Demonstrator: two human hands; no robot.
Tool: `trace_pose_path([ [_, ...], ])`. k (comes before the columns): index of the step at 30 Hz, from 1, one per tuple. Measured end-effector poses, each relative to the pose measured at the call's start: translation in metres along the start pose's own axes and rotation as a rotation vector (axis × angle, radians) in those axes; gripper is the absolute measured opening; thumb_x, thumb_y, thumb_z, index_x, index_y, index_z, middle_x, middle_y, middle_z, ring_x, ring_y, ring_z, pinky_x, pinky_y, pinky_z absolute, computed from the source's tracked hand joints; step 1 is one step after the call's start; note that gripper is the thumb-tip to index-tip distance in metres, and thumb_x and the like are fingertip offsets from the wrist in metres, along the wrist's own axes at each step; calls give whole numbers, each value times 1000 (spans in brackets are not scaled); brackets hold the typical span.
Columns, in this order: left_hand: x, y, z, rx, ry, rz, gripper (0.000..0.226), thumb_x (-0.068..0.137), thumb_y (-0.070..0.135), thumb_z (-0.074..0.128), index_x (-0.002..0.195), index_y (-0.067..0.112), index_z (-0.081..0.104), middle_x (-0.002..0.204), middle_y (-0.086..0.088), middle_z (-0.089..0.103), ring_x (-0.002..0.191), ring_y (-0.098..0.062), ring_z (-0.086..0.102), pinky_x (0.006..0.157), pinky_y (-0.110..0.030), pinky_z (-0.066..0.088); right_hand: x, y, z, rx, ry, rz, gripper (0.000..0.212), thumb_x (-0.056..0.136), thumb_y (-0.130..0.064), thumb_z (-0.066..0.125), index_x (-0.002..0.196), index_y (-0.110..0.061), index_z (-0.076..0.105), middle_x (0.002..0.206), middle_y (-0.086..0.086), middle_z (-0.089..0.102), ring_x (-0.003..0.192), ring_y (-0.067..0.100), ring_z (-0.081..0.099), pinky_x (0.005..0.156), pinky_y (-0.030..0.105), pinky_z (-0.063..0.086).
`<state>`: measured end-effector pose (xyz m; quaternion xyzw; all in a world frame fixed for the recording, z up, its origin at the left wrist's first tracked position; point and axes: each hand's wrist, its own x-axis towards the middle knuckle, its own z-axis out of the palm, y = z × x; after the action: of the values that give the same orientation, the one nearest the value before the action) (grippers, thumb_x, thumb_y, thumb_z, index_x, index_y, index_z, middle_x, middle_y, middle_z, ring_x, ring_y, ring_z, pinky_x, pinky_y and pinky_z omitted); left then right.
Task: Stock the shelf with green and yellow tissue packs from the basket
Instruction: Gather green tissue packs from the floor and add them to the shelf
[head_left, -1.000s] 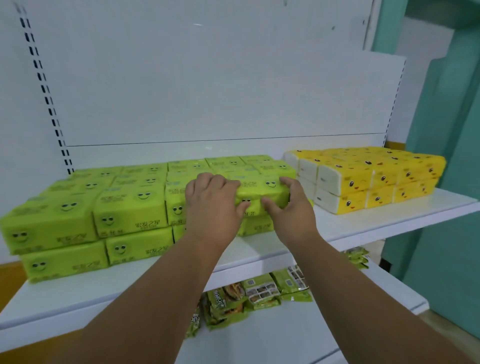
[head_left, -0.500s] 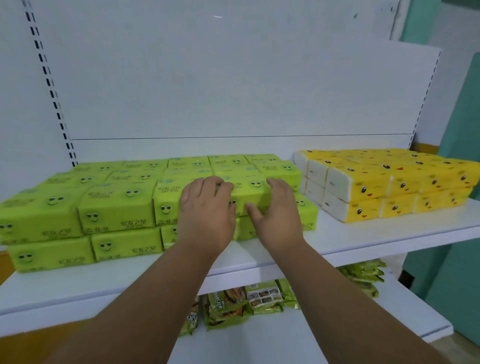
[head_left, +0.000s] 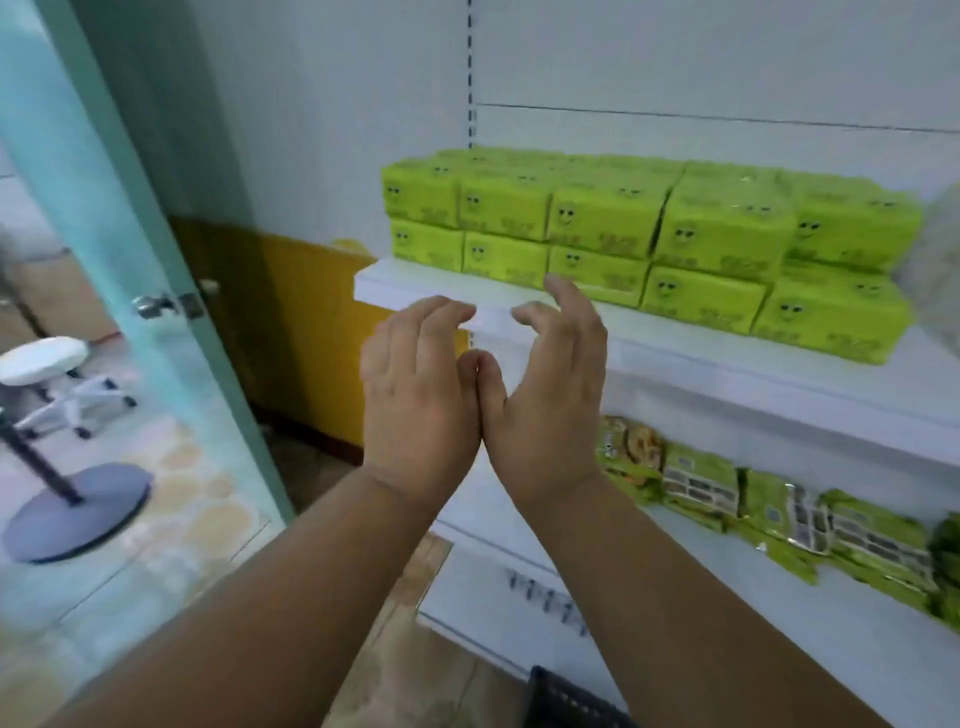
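Both the left hand (head_left: 415, 395) and right hand (head_left: 545, 400) hang empty with loosely curled fingers before the shelf (head_left: 675, 358), so a careless reach could nudge the stacked green tissue packs (head_left: 649, 244) off its edge.

Left hand (head_left: 418, 395): raised in front of the shelf (head_left: 675, 348), fingers (head_left: 441, 312) loosely curled, holding nothing.
Right hand (head_left: 550, 400): beside the left, thumbs touching, fingers relaxed and empty.
Green tissue packs (head_left: 649, 244): stacked two high in rows on the shelf, smiley faces outward, clear of both hands.
Lower shelf (head_left: 727, 613): green snack packets (head_left: 779, 514) in a row.
Left side: teal glass door (head_left: 130, 260), white stool (head_left: 47, 364), round grey stand base (head_left: 72, 514) on the floor.
Sharpness: frame blurred.
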<state>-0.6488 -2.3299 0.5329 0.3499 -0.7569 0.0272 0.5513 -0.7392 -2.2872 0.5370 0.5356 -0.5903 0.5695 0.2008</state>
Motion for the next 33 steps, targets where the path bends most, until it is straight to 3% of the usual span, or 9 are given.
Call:
trace_pose_path([
  [5, -49, -64, -88, 203, 42, -127, 30, 85, 5, 67, 115, 3, 61, 115, -16, 63, 109, -31, 54, 96, -44, 41, -53, -78, 52, 135, -228, -78, 29, 78, -4, 74, 103, 5, 62, 128, 25, 55, 119, 42, 54, 96, 56, 44],
  [11, -115, -164, -182, 324, 44, -273, 35, 80, -3, 68, 115, -3, 61, 114, -18, 64, 106, -38, 59, 95, -49, 45, -127, -165, 135, 239, -540, -182, 36, 86, -15, 71, 117, -9, 53, 139, 14, 46, 126, 28, 45, 96, 39, 51],
  [15, -160, -257, -247, 333, -138, -454, 42, 78, -2, 62, 119, -2, 58, 115, -19, 61, 103, -40, 59, 90, -52, 48, -192, -228, 217, 322, -733, -177, 40, 82, -5, 68, 119, -4, 53, 136, 19, 46, 124, 34, 48, 91, 51, 51],
  [19, -206, -350, -287, 293, -400, -602, 43, 84, 0, 59, 127, 4, 56, 121, -16, 58, 101, -36, 60, 88, -49, 49, -260, -267, 294, 302, -944, -81, 44, 77, -5, 67, 119, -1, 57, 130, 20, 49, 117, 37, 51, 93, 53, 45],
  [24, -266, -432, -269, 203, -558, -843, 41, 94, 9, 51, 135, 13, 50, 132, -10, 53, 114, -28, 56, 96, -42, 44, -332, -251, 368, 195, -1105, 214, 49, 81, -20, 72, 124, -13, 49, 128, 5, 45, 116, 19, 46, 96, 35, 44],
  [28, -341, -494, -209, 122, -565, -1103, 37, 95, 9, 48, 131, 13, 51, 128, -7, 57, 116, -23, 54, 98, -36, 41, -412, -194, 433, 85, -1225, 423, 48, 81, -29, 72, 121, -23, 45, 124, -3, 40, 112, 17, 49, 90, 40, 50],
  [31, -418, -545, -150, 45, -522, -1386, 31, 98, 13, 48, 128, 15, 52, 122, -2, 59, 110, -20, 57, 91, -28, 42, -492, -139, 486, 38, -1294, 546, 50, 80, -33, 75, 121, -23, 46, 124, -1, 41, 111, 19, 52, 89, 39, 49],
  [33, -474, -570, -112, 33, -478, -1569, 26, 99, 16, 47, 124, 16, 54, 114, 2, 60, 101, -17, 57, 78, -23, 36, -550, -103, 512, -3, -1358, 597, 51, 80, -34, 76, 120, -20, 48, 125, 3, 43, 109, 20, 51, 86, 30, 44],
])
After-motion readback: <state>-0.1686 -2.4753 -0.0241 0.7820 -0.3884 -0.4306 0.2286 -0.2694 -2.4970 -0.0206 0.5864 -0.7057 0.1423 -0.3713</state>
